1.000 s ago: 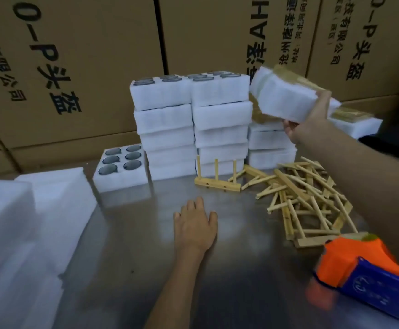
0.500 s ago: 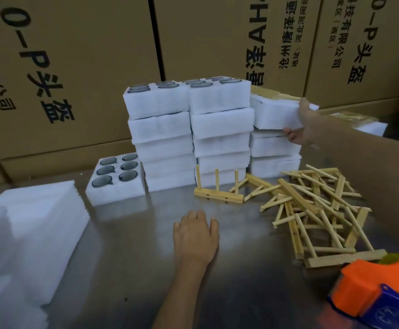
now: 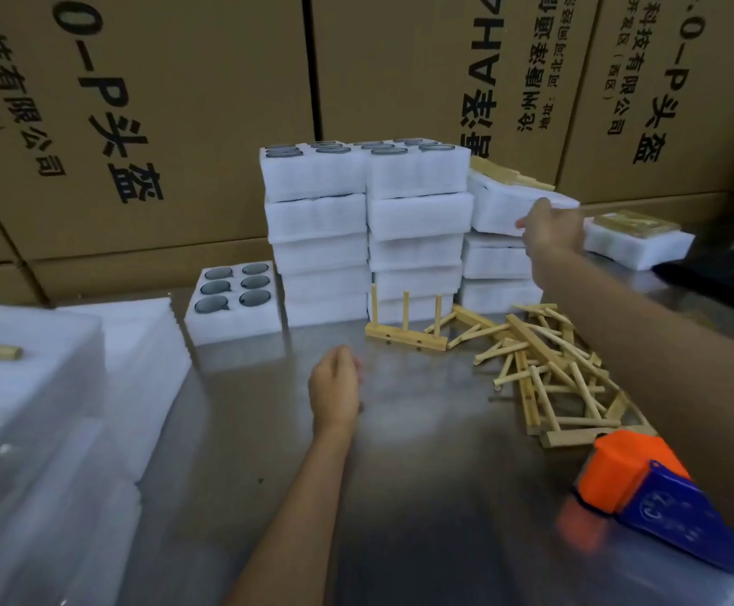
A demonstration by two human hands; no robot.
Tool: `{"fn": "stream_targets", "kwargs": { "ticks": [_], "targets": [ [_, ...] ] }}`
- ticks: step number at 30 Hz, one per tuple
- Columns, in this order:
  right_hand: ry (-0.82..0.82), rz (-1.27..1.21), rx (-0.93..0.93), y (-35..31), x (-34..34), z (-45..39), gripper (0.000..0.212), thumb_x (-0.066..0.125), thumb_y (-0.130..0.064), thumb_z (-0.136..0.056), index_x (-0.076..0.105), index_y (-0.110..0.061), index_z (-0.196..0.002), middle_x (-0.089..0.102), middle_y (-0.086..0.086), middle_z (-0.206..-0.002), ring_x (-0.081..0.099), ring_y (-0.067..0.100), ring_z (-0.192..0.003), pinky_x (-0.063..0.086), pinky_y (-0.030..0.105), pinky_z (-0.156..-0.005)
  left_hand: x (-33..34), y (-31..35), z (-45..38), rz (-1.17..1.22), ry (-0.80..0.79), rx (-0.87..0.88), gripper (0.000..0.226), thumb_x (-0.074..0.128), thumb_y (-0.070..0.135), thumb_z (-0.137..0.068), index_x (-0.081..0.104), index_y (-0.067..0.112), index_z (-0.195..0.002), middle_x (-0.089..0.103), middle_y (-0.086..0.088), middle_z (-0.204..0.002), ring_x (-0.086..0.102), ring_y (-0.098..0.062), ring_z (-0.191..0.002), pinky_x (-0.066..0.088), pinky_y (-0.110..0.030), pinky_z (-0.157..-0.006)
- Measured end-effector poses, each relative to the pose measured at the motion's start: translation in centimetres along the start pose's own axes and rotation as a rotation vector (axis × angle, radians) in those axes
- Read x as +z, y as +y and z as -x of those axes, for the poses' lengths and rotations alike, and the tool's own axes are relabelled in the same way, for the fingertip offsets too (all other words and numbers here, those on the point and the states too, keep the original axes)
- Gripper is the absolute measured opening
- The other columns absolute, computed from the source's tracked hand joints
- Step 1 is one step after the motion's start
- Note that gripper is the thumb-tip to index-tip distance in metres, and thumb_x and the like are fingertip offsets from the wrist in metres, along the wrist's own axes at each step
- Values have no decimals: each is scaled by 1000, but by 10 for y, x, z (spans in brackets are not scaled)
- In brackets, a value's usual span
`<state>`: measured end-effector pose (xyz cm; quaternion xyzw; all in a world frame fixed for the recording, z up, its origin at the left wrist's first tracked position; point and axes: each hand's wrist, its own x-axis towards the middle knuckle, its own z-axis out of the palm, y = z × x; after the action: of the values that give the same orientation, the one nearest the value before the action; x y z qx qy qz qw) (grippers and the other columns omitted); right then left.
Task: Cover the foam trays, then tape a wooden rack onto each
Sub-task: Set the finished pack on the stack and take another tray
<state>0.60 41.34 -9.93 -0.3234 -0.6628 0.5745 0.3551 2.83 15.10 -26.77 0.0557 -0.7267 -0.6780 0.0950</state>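
A covered white foam tray (image 3: 498,207) with a wooden rack taped on top lies slightly tilted on the right-hand stack. My right hand (image 3: 553,229) grips its right front end. My left hand (image 3: 334,387) hovers just over the steel table (image 3: 422,452), fingers loosely curled and holding nothing. An uncovered foam tray (image 3: 234,319) with several glasses sits left of the stacks. One wooden rack (image 3: 406,336) stands upright in front of the stacks, and a pile of loose racks (image 3: 548,373) lies to its right.
Two tall stacks of foam trays (image 3: 417,216) stand at the back against cardboard boxes (image 3: 181,124). Another taped tray (image 3: 636,244) lies at the far right. Foam cover sheets (image 3: 129,365) are piled at the left. An orange and blue tape dispenser (image 3: 644,487) lies near the right front.
My right hand brought the taped tray down from the air onto the right-hand stack. My left hand went from lying flat on the table to slightly raised with curled fingers.
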Motion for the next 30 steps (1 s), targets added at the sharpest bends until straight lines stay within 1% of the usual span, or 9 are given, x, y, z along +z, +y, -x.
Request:
{"fn": "stream_targets", "kwargs": {
  "ticks": [5, 10, 16, 18, 20, 23, 25, 28, 30],
  "targets": [
    [-137, 90, -264, 14, 27, 75, 42, 43, -35, -86, 70, -11, -66, 56, -4, -52, 50, 19, -53, 37, 29, -56, -23, -4, 6, 227, -49, -19, 30, 42, 8, -96, 61, 12, -72, 59, 4, -54, 51, -6, -48, 41, -16, -45],
    [-314, 286, -369, 21, 45, 106, 40, 45, -32, -89, 73, -7, -74, 59, -11, -52, 59, 16, -60, 49, 33, -61, -41, -4, 18, 385, -95, -112, 30, 42, 7, -98, 62, 8, -75, 62, 1, -54, 54, -10, -50, 39, -21, -51],
    [-641, 383, -497, 30, 88, 148, 35, 51, -30, -87, 72, -6, -72, 60, -13, -46, 60, 11, -54, 54, 33, -64, -83, 3, 19, 881, -137, -376, 29, 43, 28, -99, 61, 9, -88, 60, -6, -70, 56, -17, -64, 42, -26, -64],
    [-871, 465, -501, 40, 114, 172, 28, 53, -29, -89, 73, -11, -81, 67, -6, -61, 61, 12, -52, 53, 29, -54, -104, 5, 12, 987, -78, -390, 31, 42, 34, -99, 63, 11, -93, 61, -5, -76, 55, -19, -71, 41, -28, -68],
    [-1100, 599, -483, 53, 145, 194, 25, 55, -28, -91, 69, -15, -107, 69, 3, -100, 65, 16, -62, 53, 26, -50, -119, 5, 5, 1048, -17, -382, 32, 42, 36, -99, 64, 13, -99, 62, -5, -85, 55, -20, -79, 42, -29, -71],
    [-1178, 752, -648, 67, 194, 214, 57, 57, -25, -93, 40, -15, -146, 40, 5, -148, 56, 26, -120, 50, 33, -93, -132, 3, -2, 1127, 34, -407, 33, 43, 38, -99, 66, 15, -104, 63, -5, -95, 57, -20, -87, 43, -32, -76],
    [-1134, 739, -697, 66, 221, 222, 65, 58, -20, -90, 30, -13, -149, 36, 10, -152, 45, 29, -133, 40, 33, -105, -134, 2, -9, 1184, 29, -423, 34, 43, 39, -99, 65, 14, -106, 63, -5, -97, 58, -21, -89, 44, -34, -78],
    [-1142, 776, -629, 65, 257, 222, 67, 57, -17, -88, 23, -16, -146, 40, 11, -144, 53, 32, -114, 43, 33, -89, -135, 0, -18, 1214, 20, -439, 39, 44, 41, -99, 66, 13, -114, 65, -8, -111, 59, -23, -103, 44, -37, -83],
    [-1140, 834, -620, 70, 273, 224, 73, 59, -16, -88, 18, -16, -149, 29, 7, -149, 52, 34, -117, 42, 35, -89, -134, -3, -22, 1224, 19, -444, 40, 44, 42, -98, 66, 13, -116, 66, -9, -114, 59, -24, -105, 44, -38, -86]
  ]
}}
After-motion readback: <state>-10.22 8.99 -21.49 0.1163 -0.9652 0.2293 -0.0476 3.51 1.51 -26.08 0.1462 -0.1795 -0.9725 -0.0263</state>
